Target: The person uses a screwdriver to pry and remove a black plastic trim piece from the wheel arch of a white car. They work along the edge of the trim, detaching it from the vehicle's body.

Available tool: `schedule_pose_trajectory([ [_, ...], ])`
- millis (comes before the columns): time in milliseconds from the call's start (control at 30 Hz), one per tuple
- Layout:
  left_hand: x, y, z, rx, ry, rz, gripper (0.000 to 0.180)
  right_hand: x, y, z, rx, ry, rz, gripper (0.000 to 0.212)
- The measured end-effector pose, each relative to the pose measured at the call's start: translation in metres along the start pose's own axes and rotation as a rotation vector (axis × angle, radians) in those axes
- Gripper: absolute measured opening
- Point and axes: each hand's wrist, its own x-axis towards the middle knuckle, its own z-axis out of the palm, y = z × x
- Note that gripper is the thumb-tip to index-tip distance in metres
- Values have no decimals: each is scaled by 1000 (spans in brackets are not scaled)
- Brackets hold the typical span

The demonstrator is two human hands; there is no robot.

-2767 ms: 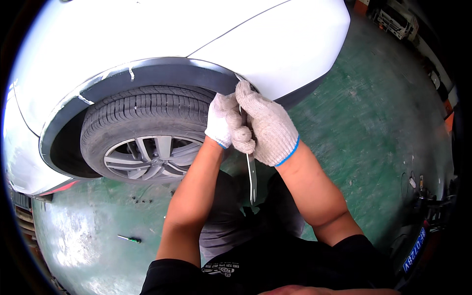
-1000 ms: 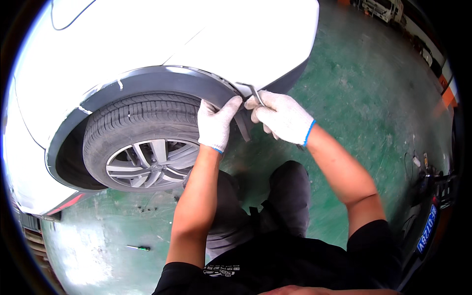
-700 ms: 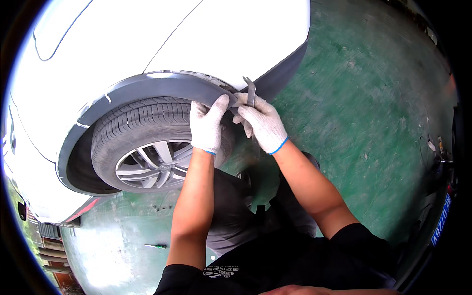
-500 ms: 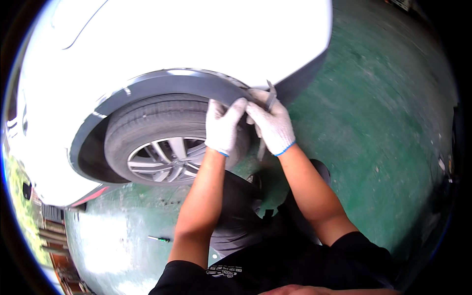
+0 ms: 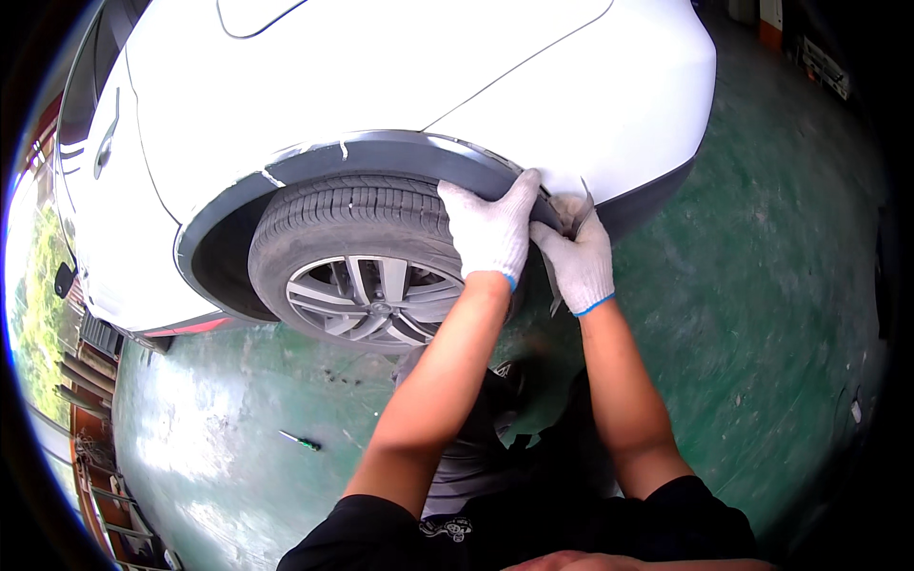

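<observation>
A: What's the biggest thing around?

B: The room. There's greenery (image 5: pixel 43 276) bright beyond the far left edge, and a scuffed green floor (image 5: pixel 724 324) with pale glare on its left side.

A: And the car?

B: A white car (image 5: pixel 562 105); its wheel (image 5: pixel 347 228) stands under a dark wheel-arch trim (image 5: pixel 390 154) with a couple of white marks. The trim curves over the tyre and ends near the lower bodywork, where both hands are.

A: Why there?

B: Probably because that end is a free edge to grip. The left hand (image 5: pixel 490 226) has its thumb up on the outer face and seems to pinch the trim, fingers partly hidden behind; that likely steadies it.

A: The other?

B: The right hand (image 5: pixel 579 259) appears to pinch the very tip, thumb in front, fingers curled behind. A grey metal tool (image 5: pixel 554 287) pokes out above and below that hand, perhaps tucked there to spare the thumb.

A: Anything smaller?

B: A green-handled screwdriver (image 5: pixel 307 444) lying on the floor, well apart from the hands, and some tiny dark bits nearer the wheel.
</observation>
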Motion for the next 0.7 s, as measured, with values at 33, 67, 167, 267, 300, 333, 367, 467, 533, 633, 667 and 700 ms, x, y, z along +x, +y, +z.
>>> schedule_pose_trajectory([
  [33, 3, -3, 7, -47, 53, 7, 88, -2, 2, 2, -4, 5, -6, 30],
  [67, 3, -3, 13, -25, 92, -8, 90, -2, 6, 4, -33, 10, -26, 29],
  [167, 1, 2, 17, -29, 140, -42, 89, -4, 5, 8, -43, 42, -32, 28],
  [267, 1, -4, 22, -85, 141, -39, 83, -4, 12, 5, 54, 28, -33, 27],
  [300, 1, -2, 21, -104, 140, -30, 80, -3, 10, 3, 84, 2, -20, 28],
  [333, -1, 3, 20, -59, 132, -71, 77, -2, 9, 0, 113, -23, -8, 28],
  [367, -2, 4, 18, -65, 120, -71, 78, -1, 6, -4, 142, -48, 4, 28],
  [467, -2, 4, 15, -77, 100, -58, 82, 10, -15, -21, -37, -17, 6, 22],
  [533, 0, -1, 16, -71, 97, -38, 86, 24, -37, -24, -191, 32, -123, 26],
  [633, 4, -11, 11, -58, 66, -13, 93, 28, -86, -2, -426, -109, -345, 33],
  [667, 5, -13, 13, -33, 68, 21, 95, 28, -105, 8, -517, -180, -394, 34],
  [700, 11, -28, 13, 56, 23, 52, 89, 30, -115, 22, -600, -257, -438, 36],
])
